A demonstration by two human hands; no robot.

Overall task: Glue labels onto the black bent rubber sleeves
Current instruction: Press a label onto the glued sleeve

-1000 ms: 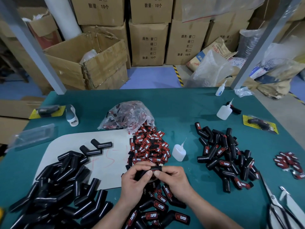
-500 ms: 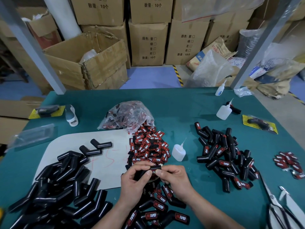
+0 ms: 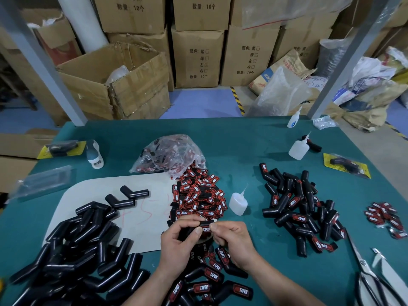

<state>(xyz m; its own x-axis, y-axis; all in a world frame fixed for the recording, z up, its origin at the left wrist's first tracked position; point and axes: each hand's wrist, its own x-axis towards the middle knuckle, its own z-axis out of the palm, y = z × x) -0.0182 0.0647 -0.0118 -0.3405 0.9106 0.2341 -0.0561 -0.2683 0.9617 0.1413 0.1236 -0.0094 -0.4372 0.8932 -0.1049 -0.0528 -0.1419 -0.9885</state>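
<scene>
Both hands hold one black bent rubber sleeve [image 3: 204,226] above the near middle of the green table [image 3: 242,138]. My left hand [image 3: 180,244] grips its left part, thumb on top. My right hand [image 3: 230,239] pinches its right end, thumb pressing by a red-and-black TAPER label on it. A heap of loose labels [image 3: 198,193] lies just beyond the hands. Unlabelled sleeves [image 3: 72,244] are piled at the left. Labelled sleeves [image 3: 298,210] are heaped at the right, and more labelled sleeves [image 3: 209,281] lie under my wrists.
A glue bottle [image 3: 238,200] stands right of the label heap; two more glue bottles [image 3: 298,147] sit further back. A plastic bag of labels [image 3: 170,153], a beige sheet [image 3: 141,208], scissors [image 3: 366,277] at the near right, and cardboard boxes [image 3: 114,80] behind the table.
The sleeve has turned a little in my hands, so the label now shows between the two thumbs. The hands stay in the same spot.
</scene>
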